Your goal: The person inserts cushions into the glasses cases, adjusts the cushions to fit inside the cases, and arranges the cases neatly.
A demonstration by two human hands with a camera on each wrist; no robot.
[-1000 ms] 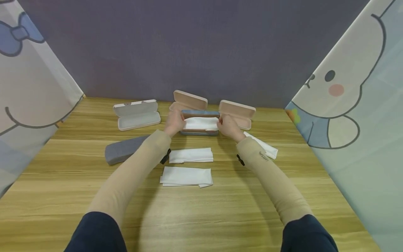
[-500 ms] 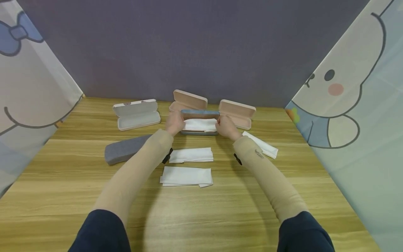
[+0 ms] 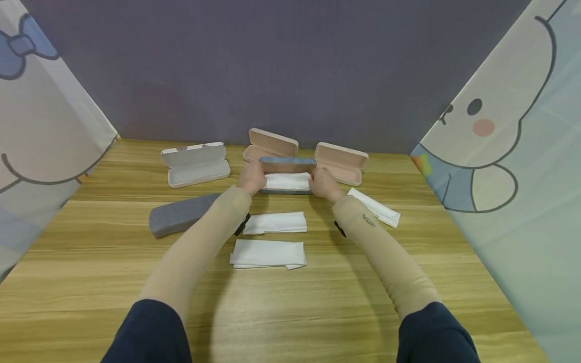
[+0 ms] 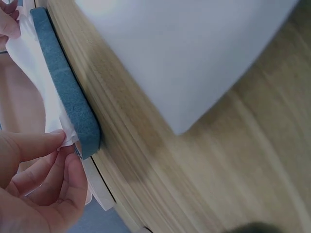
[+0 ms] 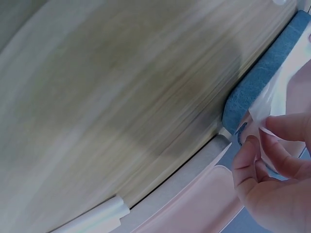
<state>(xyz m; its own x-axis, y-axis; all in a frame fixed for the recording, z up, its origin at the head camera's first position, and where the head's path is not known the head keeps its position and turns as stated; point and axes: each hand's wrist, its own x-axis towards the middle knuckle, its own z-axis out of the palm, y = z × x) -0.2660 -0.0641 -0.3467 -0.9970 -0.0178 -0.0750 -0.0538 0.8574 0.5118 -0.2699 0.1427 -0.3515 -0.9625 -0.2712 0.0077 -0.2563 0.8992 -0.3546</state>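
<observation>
The left hand [image 3: 252, 177] pinches 1 end of a white cloth [image 3: 287, 181] between thumb and finger; the right hand [image 3: 324, 182] pinches the other end. The cloth spans the gap between the 2 hands, its long axis running from hand to hand and along the open blue case [image 4: 68, 82], so neither hand is nearer. Whether it touches the case's floor between them, I cannot tell.

Navy outer sleeves [image 3: 150, 333]. Fitted beige undersleeves [image 3: 199, 247]; small dark marking [image 3: 368, 220] on right one. Small black piece [image 3: 242, 225] at inner edge of each.
</observation>
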